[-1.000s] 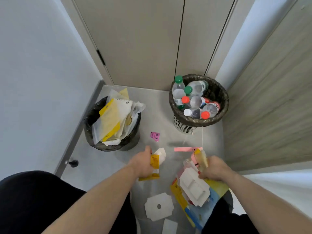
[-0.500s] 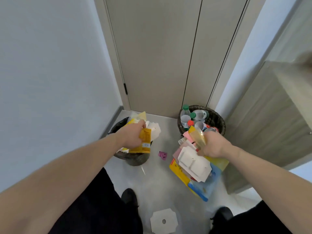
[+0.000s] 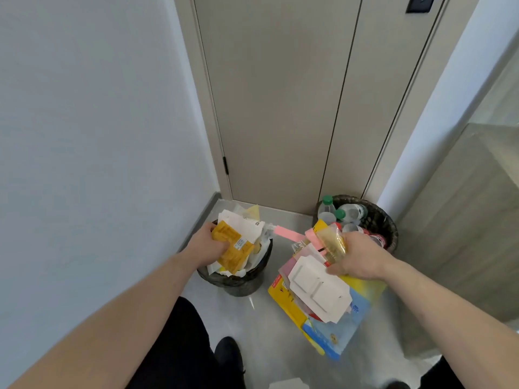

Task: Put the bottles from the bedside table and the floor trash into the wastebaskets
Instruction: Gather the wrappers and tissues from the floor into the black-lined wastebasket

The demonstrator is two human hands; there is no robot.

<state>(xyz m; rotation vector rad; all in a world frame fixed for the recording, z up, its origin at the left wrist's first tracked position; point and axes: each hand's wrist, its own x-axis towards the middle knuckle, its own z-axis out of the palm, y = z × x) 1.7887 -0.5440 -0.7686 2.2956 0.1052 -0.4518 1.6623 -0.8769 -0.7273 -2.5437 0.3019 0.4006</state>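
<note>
Left hand (image 3: 206, 247) grips a yellow wrapper (image 3: 231, 249) right over the paper-filled wastebasket (image 3: 238, 280), so the drop lies straight below it; the wrapper's long axis runs down and to the right across the heap of paper scraps (image 3: 241, 223) already piled past the rim. Right hand (image 3: 358, 255) clutches a mixed bundle of floor trash (image 3: 320, 293) that hangs over the floor between the two baskets, with a pink strip (image 3: 288, 233) poking out toward the left basket. That basket sits to the left of the bundle, nearer the left hand. Behind the right hand stands the second wastebasket (image 3: 386, 224), holding the bottles (image 3: 327, 210). My guess is the overfull heap may shed whatever lands on it.
</note>
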